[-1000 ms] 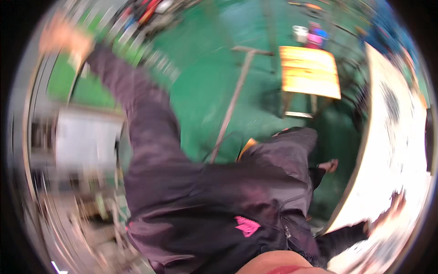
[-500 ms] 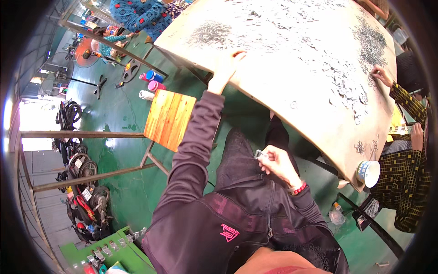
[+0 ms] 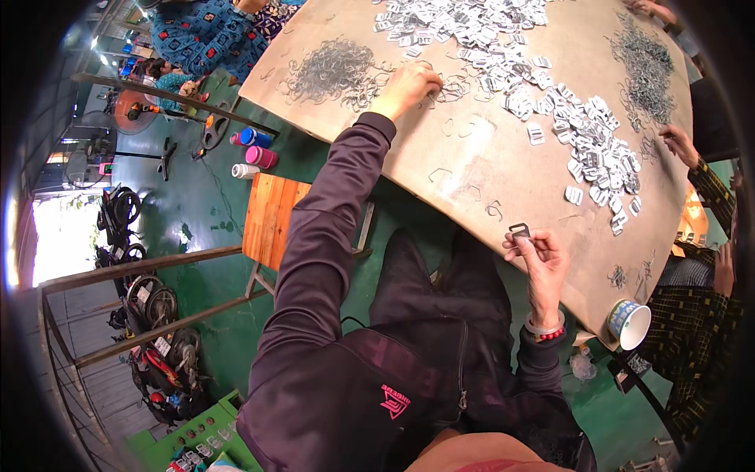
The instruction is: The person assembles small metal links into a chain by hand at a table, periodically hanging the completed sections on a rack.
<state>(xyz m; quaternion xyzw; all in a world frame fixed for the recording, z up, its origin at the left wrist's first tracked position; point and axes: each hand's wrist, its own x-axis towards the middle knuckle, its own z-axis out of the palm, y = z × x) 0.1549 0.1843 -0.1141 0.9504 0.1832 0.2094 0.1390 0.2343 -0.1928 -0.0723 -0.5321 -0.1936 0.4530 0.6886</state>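
Note:
Between the thumb and fingers of my right hand [image 3: 540, 263], a small slotted buckle [image 3: 520, 230] is pinched at the table's near edge. My left hand [image 3: 407, 88] rests on the table with its fingers curled down among thin dark wire pieces [image 3: 454, 89]; whether something sits in its fingertips is hidden. Beside it on the left spreads a heap of dark wire pieces [image 3: 330, 71]. Beyond and to the right lies a long pile of pale metal buckles [image 3: 586, 138]. A few loose wire pieces [image 3: 494, 209] lie between my hands.
A paper-covered table [image 3: 543, 193] fills the upper right. At its near right corner stands a paper cup [image 3: 628, 323]. Another person's hand [image 3: 679, 145] is near a second dark wire heap [image 3: 645, 71]. A wooden stool [image 3: 271, 220] and bottles [image 3: 255, 138] stand to the left.
My right hand has risen from my lap to the table's edge, still pinching the buckle. My left hand has moved farther onto the table, from its edge to the wire pieces.

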